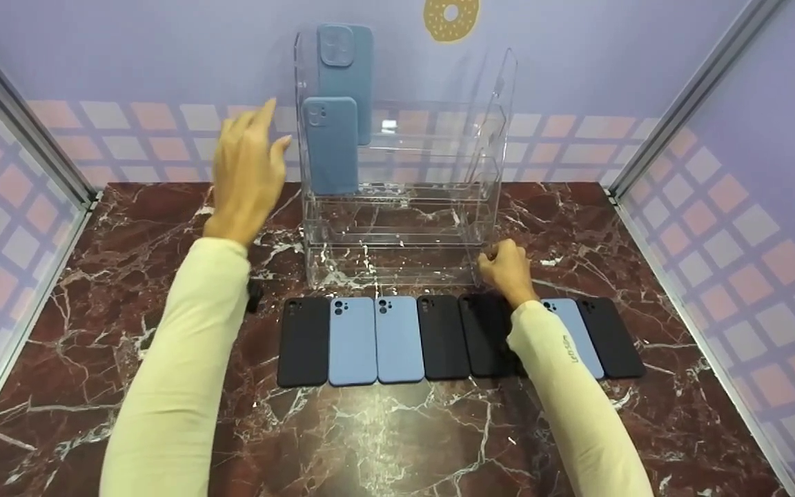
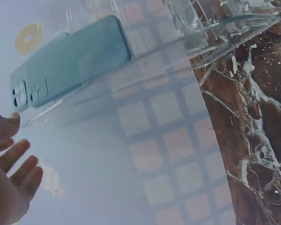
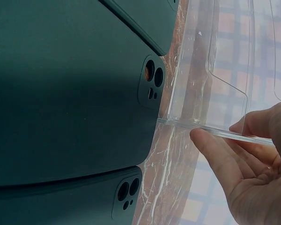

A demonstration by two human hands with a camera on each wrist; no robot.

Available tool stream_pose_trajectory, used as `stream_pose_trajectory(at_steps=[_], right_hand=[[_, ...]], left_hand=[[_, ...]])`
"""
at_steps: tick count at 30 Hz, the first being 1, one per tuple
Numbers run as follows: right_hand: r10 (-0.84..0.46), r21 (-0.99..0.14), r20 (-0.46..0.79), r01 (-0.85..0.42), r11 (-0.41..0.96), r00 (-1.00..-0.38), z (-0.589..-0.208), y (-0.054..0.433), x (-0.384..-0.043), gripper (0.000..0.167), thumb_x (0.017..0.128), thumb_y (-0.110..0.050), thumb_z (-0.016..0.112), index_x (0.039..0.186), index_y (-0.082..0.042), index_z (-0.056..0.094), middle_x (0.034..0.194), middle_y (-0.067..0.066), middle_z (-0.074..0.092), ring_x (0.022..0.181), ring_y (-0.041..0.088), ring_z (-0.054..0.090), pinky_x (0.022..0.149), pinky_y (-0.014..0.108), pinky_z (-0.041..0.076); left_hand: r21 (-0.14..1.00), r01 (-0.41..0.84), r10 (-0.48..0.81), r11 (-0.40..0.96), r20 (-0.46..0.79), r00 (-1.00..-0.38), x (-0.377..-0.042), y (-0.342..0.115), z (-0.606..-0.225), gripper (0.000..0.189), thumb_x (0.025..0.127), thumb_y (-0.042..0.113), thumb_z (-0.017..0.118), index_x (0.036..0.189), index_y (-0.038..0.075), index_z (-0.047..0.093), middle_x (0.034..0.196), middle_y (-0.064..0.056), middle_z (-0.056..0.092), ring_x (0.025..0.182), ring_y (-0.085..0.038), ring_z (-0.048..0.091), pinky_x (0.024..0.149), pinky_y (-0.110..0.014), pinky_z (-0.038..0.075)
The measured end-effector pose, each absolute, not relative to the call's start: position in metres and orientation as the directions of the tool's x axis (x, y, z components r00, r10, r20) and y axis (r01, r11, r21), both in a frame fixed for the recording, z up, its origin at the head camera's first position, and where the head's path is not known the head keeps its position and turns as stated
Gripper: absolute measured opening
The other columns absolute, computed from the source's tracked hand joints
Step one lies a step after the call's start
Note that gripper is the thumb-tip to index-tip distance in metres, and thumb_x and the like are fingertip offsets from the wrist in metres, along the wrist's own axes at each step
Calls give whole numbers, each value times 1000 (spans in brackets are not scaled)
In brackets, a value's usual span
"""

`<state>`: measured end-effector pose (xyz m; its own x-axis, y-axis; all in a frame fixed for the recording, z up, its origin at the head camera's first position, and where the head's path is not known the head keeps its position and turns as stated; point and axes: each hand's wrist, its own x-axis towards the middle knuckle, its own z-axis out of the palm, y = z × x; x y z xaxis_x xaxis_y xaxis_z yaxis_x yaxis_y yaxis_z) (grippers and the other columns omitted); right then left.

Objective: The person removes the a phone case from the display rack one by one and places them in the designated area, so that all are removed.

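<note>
A clear acrylic display rack (image 1: pixel 397 235) with several tiers stands at the back of the table. Two blue phone cases lean in its upper left tiers: a rear one (image 1: pixel 346 76) and a front one (image 1: pixel 332 148). My left hand (image 1: pixel 246 166) is raised just left of the rack, fingers loosely extended and holding nothing. In the left wrist view its fingers (image 2: pixel 18 159) are near the camera end of the cases. With thumb and fingers, my right hand (image 1: pixel 508 269) pinches the rack's lower right side panel (image 3: pixel 225 133).
Before the rack, several black and light blue phone cases lie in a row, among them a blue case (image 1: pixel 352 342) and a black case (image 1: pixel 304 342). My right sleeve hides part of this row. Patterned walls enclose the marbled table (image 1: pixel 397 442) at the back and sides.
</note>
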<state>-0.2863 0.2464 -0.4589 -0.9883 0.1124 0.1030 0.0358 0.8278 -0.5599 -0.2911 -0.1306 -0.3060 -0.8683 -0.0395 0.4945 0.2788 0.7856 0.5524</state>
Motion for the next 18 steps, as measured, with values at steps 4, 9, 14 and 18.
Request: stream_pose_trajectory(at_steps=[4,9,14,18], right_hand=[[113,-560,112,31,828,-987,-458,247,-286,22,88,-14,62,75,0,73,81,17,72,78,35,64,84,56,51],[113,-558,134,19,829,-985,-459,246,-286,25,88,-14,63,68,-1,68,74,16,70,74,35,63,84,57,50],[116,-558,135,21,829,-984,-460,246,-286,24,88,-14,64,71,1,72,79,19,73,79,38,66,87,57,49],[122,-564,131,28,826,-984,-460,246,-286,24,89,-14,64,72,1,72,80,20,73,81,39,66,88,58,48]], left_hand=[[453,329,48,829,527,-849,-303,-117,-305,56,101,18,58,151,1,40,154,-18,45,142,-33,39,121,-34,21],[313,336,151,888,491,-858,-314,-105,-309,62,106,25,49,156,-1,25,164,-18,23,152,-35,18,124,-39,6],[240,308,201,921,386,-900,-322,-96,-312,68,108,30,40,158,-3,9,167,-21,3,154,-35,-2,121,-40,-9],[239,310,213,920,358,-909,-325,-91,-313,65,109,29,38,158,-5,11,166,-23,8,154,-35,-2,121,-41,-10]])
